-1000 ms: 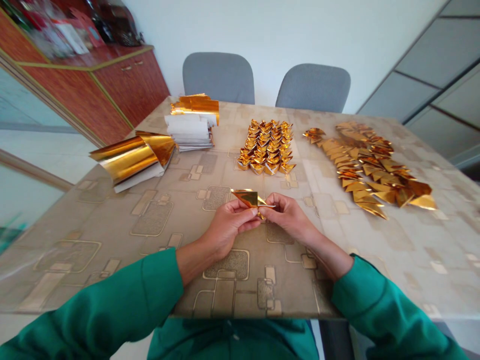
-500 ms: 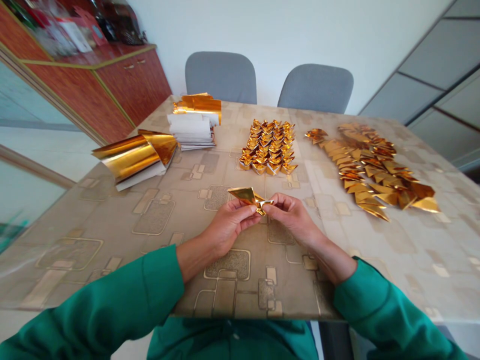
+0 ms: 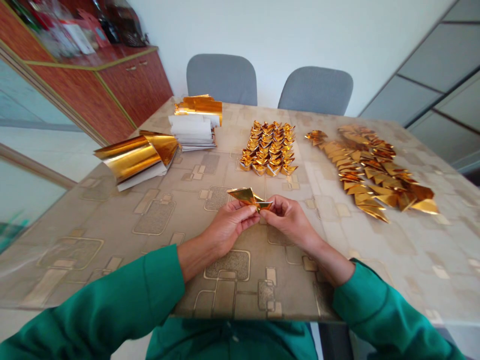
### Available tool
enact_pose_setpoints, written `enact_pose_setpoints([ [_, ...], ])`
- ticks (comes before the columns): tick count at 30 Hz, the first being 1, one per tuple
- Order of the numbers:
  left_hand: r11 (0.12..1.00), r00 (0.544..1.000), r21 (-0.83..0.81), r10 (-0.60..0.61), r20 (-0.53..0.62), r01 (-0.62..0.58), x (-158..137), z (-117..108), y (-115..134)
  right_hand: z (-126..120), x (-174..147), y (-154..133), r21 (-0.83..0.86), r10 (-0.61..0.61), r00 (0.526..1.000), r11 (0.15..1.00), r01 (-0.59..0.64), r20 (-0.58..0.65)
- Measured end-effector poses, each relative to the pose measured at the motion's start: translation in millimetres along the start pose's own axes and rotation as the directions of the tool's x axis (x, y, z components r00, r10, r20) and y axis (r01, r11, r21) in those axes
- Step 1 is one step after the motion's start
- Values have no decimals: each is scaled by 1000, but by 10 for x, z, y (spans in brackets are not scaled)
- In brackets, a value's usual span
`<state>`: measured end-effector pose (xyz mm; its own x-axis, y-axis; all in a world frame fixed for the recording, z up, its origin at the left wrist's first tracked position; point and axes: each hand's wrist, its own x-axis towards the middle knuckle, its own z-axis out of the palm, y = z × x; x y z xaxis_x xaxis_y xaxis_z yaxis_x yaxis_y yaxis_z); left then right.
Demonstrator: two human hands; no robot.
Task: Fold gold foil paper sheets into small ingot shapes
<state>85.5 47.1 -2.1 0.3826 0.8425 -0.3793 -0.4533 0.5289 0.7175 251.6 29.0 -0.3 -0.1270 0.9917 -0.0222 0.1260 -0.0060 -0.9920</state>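
Observation:
A small piece of folded gold foil paper [image 3: 243, 195] is held above the table between both hands. My left hand [image 3: 229, 226] pinches its left part, where a pointed flap sticks out to the left. My right hand [image 3: 291, 218] grips the right part with thumb and fingers, its thumb near the middle of the fold. Farther back stand close rows of finished-looking gold paper ingots [image 3: 268, 148]. On the right, flat folded gold paper pieces [image 3: 369, 170] lie overlapping in curved lines.
The patterned tablecloth [image 3: 150, 270] covers the table. At left sit a curled gold sheet stack [image 3: 137, 156] and a white-edged paper stack [image 3: 192, 131] with gold sheets on top. Two grey chairs [image 3: 221, 79] stand behind the table, a wooden cabinet [image 3: 135, 85] at back left.
My right thumb has shifted slightly left and down along the foil paper, covering more of its lower middle. Both hands keep hold of it. The view has tilted very slightly.

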Motion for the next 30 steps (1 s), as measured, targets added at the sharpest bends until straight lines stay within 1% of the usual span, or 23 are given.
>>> enact_pose_setpoints([
  [2, 1000, 1000, 17, 22, -7, -22, 2, -1, 1, -30, 3, -25, 56, 29, 999, 998, -31, 37],
  [4, 998, 999, 40, 49, -16, -49, 0, 0, -3, -52, -2, -42, 81, 45, 998, 996, -48, 39],
  [10, 989, 992, 78, 124, -27, -122, -3, 13, -12, -50, -25, -41, 67, -19, 1000, 998, 19, 0],
  [14, 988, 991, 81, 132, -10, -131, 0, 16, 2, -76, -16, -47, 44, -27, 999, 999, 26, 23],
  [19, 993, 994, 47, 112, -9, -111, -1, 12, -4, -79, -13, -52, -23, -47, 999, 999, 47, 4],
  [22, 995, 997, 60, 79, -12, -78, -8, 12, -16, -48, -16, -36, -81, -64, 998, 995, 63, -10],
  [25, 994, 996, 68, 85, -9, -84, -24, 16, -20, -24, -21, -23, -111, -78, 996, 991, 73, -36],
  [30, 992, 995, 66, 104, 2, -104, -41, 11, -20, 0, -38, -16, -72, -36, 998, 997, 39, 44],
])
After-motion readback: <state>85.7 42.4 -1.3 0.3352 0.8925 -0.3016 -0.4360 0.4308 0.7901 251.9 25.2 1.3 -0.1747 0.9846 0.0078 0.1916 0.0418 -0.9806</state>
